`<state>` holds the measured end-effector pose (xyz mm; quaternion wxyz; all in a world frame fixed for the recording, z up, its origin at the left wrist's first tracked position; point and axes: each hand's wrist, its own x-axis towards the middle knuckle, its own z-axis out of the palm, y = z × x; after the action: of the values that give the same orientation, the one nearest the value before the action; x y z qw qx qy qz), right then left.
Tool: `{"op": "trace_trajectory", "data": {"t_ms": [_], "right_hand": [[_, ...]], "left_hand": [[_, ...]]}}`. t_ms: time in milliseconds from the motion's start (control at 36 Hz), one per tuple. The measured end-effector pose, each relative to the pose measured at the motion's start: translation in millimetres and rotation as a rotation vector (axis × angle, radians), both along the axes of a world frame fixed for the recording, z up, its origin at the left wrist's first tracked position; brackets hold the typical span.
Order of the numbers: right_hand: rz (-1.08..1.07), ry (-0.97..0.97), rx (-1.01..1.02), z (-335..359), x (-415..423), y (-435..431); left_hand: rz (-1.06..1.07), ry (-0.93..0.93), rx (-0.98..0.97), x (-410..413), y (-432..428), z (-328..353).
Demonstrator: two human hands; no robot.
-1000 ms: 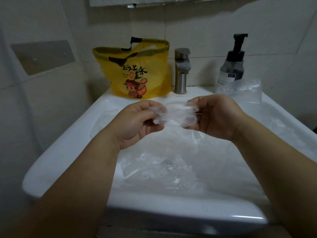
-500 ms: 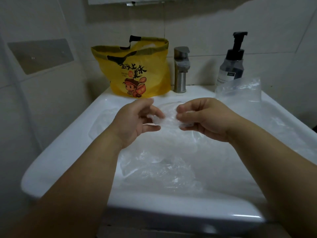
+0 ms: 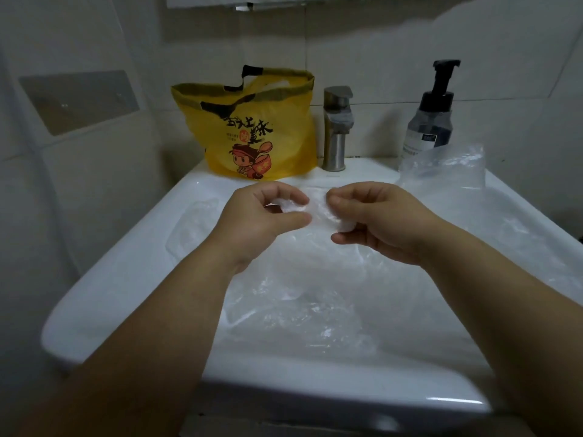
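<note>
Both hands meet above the middle of the white sink (image 3: 126, 279), with a small piece of clear plastic film (image 3: 318, 209) held between them. The left hand (image 3: 262, 216) pinches one end between its thumb and curled fingers. The right hand (image 3: 378, 222) pinches the other end, and a bunched white lump of film shows under its forefinger. The film's long axis runs left to right, from one hand to the other, roughly parallel to the sink's front edge. It appears to hang clear of the basin. Neither hand is nearer, since each holds an end. The coming move probably turns on drawing or rubbing those ends apart along that line to open the piece.

Much is hard to make out. The film is see-through against white porcelain, so its edges are lost, and it cannot be told whether it is a bag, a glove or a flat sheet. Crumpled plastic (image 3: 299, 310) lies in the basin directly below, and the two blur together where they overlap. The fingertips of both hands are partly hidden by the film. Behind stand a yellow bag (image 3: 262, 134), a tap (image 3: 337, 127) and a pump bottle (image 3: 432, 121), whose base is covered by another clear bag (image 3: 448, 168).
</note>
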<state>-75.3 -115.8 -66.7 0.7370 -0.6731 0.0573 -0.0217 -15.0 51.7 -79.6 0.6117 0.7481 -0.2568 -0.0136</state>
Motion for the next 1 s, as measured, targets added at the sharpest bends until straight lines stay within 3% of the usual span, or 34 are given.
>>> {"op": "trace_trajectory", "data": {"t_ms": [194,444,583,750,1000], "right_hand": [[-0.023,-0.060,-0.160,-1,2,-4],[-0.130,-0.211,-0.746,-13,6,-2],[-0.105,-0.257,-0.941,-11,5,-3],[-0.084,-0.245,-0.960,-7,7,-11],[-0.002,-0.206,-0.704,-1,1,-9]], "left_hand": [[0.017,0.021,-0.031,4,0,-1],[0.177,-0.269,0.151,11,-2,-10],[0.133,-0.324,0.251,12,1,-10],[-0.006,-0.058,0.096,11,2,-4],[-0.053,0.296,-0.322,12,3,5]]}}
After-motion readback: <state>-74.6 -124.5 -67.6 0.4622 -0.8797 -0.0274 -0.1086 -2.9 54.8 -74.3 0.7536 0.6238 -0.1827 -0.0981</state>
